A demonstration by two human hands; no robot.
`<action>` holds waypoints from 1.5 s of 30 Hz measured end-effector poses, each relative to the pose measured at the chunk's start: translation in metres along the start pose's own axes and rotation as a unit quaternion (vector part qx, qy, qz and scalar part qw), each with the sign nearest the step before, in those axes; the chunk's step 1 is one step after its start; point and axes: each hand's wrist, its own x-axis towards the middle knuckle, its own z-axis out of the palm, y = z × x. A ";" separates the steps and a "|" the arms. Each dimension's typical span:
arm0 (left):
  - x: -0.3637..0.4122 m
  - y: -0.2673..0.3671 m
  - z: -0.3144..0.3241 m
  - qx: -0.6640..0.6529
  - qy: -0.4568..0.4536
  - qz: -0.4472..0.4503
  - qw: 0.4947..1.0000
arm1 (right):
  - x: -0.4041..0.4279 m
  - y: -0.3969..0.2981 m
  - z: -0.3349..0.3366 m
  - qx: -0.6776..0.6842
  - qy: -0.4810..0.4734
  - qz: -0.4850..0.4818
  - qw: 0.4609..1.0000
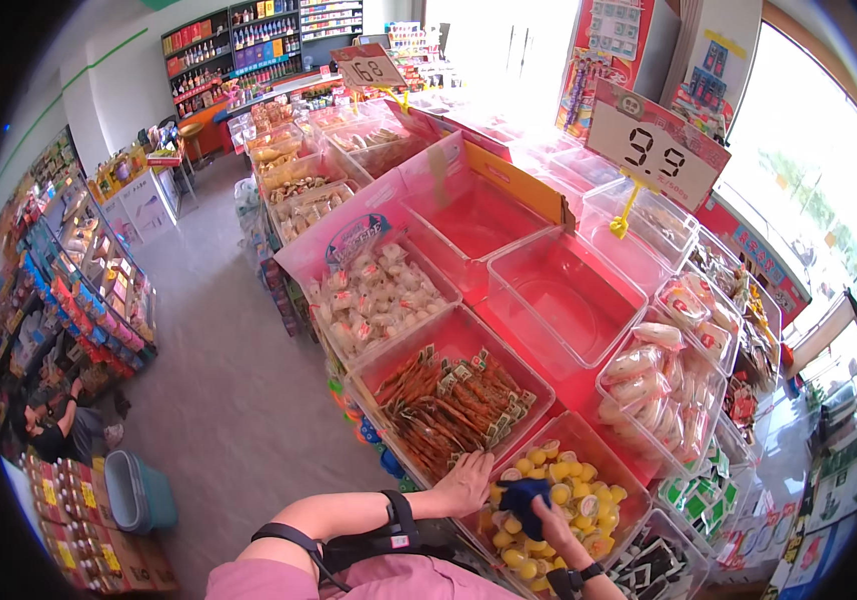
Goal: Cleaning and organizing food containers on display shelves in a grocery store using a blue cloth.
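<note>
My left hand (464, 482) rests at the near corner of a clear plastic bin (541, 373) filled with brown packaged snack sticks (447, 409). Its fingers touch the rim; whether they grip it I cannot tell. Bunched in my right hand (557, 531) is a dark blue cloth (526, 504), held over another bin (635, 487). Yellow jelly cups (582, 495) fill that bin and lie around and below the cloth. Black bands circle my left arm, and a dark strap sits on my right wrist.
White wrapped sweets (376, 300) fill a bin farther up. Beside them are a bare plastic bin (567, 296) and packaged buns (646, 382). A price sign (657, 146) stands over the display. Teal buckets (140, 491) stand on the floor; a person (61, 431) crouches by shelves.
</note>
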 end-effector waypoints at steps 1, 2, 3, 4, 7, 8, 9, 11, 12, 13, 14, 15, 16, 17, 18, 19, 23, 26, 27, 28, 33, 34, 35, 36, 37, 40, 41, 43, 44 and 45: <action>0.000 -0.001 -0.001 -0.004 -0.013 -0.003 1.000 | -0.002 -0.003 -0.002 0.143 0.051 -0.041 0.988; -0.002 -0.002 -0.001 -0.004 -0.010 -0.010 1.000 | -0.006 -0.013 0.001 0.282 0.099 -0.078 0.951; -0.001 -0.002 -0.001 -0.012 -0.015 -0.017 1.000 | -0.009 -0.018 -0.001 0.278 0.122 -0.113 0.946; -0.001 -0.003 -0.001 -0.019 -0.019 -0.026 0.999 | -0.009 -0.022 -0.005 0.275 0.143 -0.148 0.939; 0.004 0.004 -0.007 -0.037 -0.025 -0.021 0.999 | 0.014 -0.014 -0.007 0.023 0.209 -0.179 0.961; 0.000 0.005 -0.005 -0.038 -0.025 -0.027 0.999 | 0.032 -0.012 -0.003 0.090 0.204 -0.140 0.965; 0.000 0.003 -0.001 -0.041 -0.014 -0.021 0.999 | 0.050 -0.012 0.007 -0.044 0.181 -0.180 0.966; -0.002 0.001 -0.001 -0.039 0.002 -0.029 0.999 | 0.071 -0.015 0.027 -0.178 0.138 -0.218 0.950; -0.002 0.001 -0.003 -0.067 -0.009 -0.025 0.997 | 0.076 -0.017 0.033 -0.288 0.176 -0.237 0.911; -0.002 0.002 -0.004 -0.095 -0.020 -0.021 0.995 | 0.080 -0.019 0.037 -0.393 0.212 -0.253 0.858; -0.004 0.002 -0.003 -0.095 -0.017 -0.028 0.995 | 0.092 -0.018 0.023 -0.403 0.241 -0.241 0.849; -0.007 0.003 0.002 -0.070 0.005 -0.024 0.997 | 0.102 -0.021 0.010 -0.371 0.262 -0.248 0.855; -0.010 0.004 0.006 -0.047 0.025 -0.016 0.998 | 0.112 -0.028 0.002 -0.338 0.286 -0.253 0.860; -0.010 0.003 0.007 -0.050 0.022 -0.012 0.998 | 0.119 -0.031 -0.001 -0.337 0.288 -0.247 0.862; -0.009 0.002 0.007 -0.055 0.014 -0.011 0.998 | 0.124 -0.032 -0.003 -0.326 0.300 -0.251 0.860; -0.007 -0.001 0.006 -0.046 0.029 -0.010 0.998 | 0.129 -0.033 -0.005 -0.316 0.315 -0.253 0.859; 0.008 0.013 -0.026 -0.102 0.029 -0.028 0.994 | 0.127 -0.044 0.010 -0.266 0.322 -0.274 0.866; 0.010 -0.001 -0.015 -0.139 0.153 0.010 0.978 | 0.118 -0.023 0.033 -0.277 0.294 -0.270 0.874; 0.008 -0.002 -0.021 -0.156 0.179 -0.016 0.971 | 0.107 -0.018 0.044 -0.293 0.257 -0.252 0.886; 0.006 -0.002 -0.029 -0.171 0.205 -0.043 0.963 | 0.094 -0.012 0.053 -0.307 0.224 -0.262 0.887; -0.006 -0.015 -0.047 -0.190 0.230 -0.083 0.951 | 0.010 -0.007 0.103 -0.367 -0.018 -0.227 0.902; -0.006 -0.017 -0.046 -0.171 0.222 -0.067 0.958 | -0.002 -0.005 0.106 -0.364 -0.052 -0.217 0.904; -0.007 -0.023 -0.041 -0.156 0.229 -0.059 0.959 | -0.008 -0.006 0.104 -0.365 -0.088 -0.234 0.897; -0.008 -0.023 -0.038 -0.154 0.231 -0.059 0.959 | -0.017 -0.002 0.098 -0.365 -0.122 -0.247 0.889; -0.009 -0.023 -0.034 -0.117 0.197 -0.060 0.971 | -0.021 0.006 0.092 -0.336 -0.118 -0.277 0.892; -0.013 -0.014 -0.036 -0.085 0.109 -0.068 0.988 | -0.039 -0.004 0.073 -0.101 -0.112 -0.087 0.985; -0.013 -0.009 -0.038 -0.117 0.068 -0.059 0.989 | -0.045 0.002 0.065 -0.046 -0.070 -0.073 0.994; -0.016 -0.005 -0.030 -0.154 0.032 -0.046 0.986 | -0.048 0.016 0.042 0.049 -0.019 -0.014 0.999; -0.014 -0.004 -0.026 -0.154 0.031 -0.048 0.986 | -0.048 0.014 0.038 0.090 0.015 -0.033 0.995; -0.011 -0.004 -0.020 -0.128 0.055 -0.052 0.989 | -0.053 0.012 0.034 0.126 0.055 -0.070 0.988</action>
